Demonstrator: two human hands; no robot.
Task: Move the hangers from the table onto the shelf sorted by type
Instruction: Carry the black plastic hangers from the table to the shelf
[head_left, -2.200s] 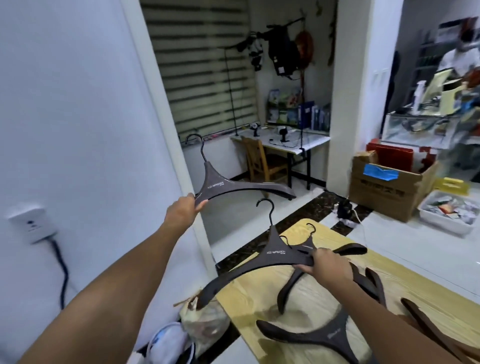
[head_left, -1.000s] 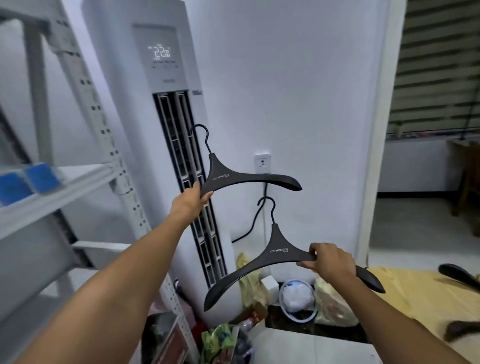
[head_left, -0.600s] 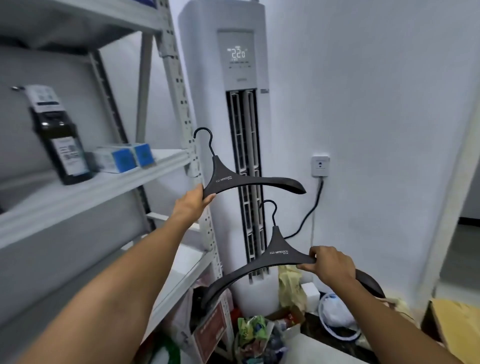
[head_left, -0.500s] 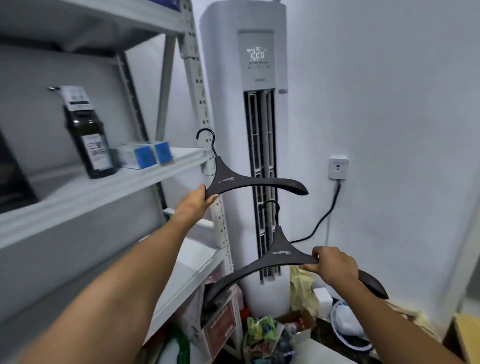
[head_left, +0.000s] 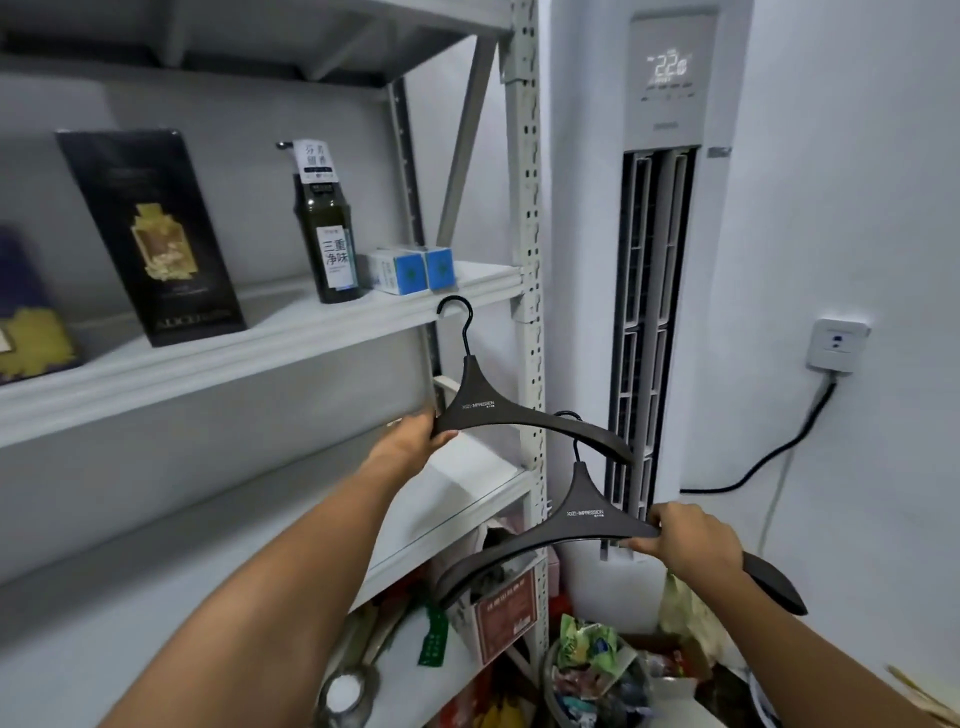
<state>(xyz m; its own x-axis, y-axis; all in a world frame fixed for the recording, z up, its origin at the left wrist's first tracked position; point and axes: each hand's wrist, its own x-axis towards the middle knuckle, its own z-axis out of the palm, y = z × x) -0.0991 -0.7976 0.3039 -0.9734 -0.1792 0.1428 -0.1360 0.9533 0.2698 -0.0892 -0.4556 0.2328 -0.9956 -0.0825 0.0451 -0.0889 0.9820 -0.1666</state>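
I hold two matching dark, wide-shouldered hangers with black hooks. My left hand (head_left: 410, 441) grips the left arm of the upper hanger (head_left: 524, 415), held upright in front of the grey metal shelf (head_left: 260, 353), just below its upper board. My right hand (head_left: 685, 540) grips the right arm of the lower hanger (head_left: 576, 525), which hangs in front of the shelf's corner post and the middle board (head_left: 467, 499). The two hangers overlap slightly, the lower hook behind the upper one's arm.
On the upper board stand a black box (head_left: 150, 234), a dark pump bottle (head_left: 327, 234) and small blue-and-white boxes (head_left: 410, 270). A white standing air conditioner (head_left: 665, 260) is right of the post. Bags and boxes clutter the floor (head_left: 597, 670) below.
I have turned left from the table to face the shelf. Both hands, each still holding its hanger, have come closer to the shelf boards.
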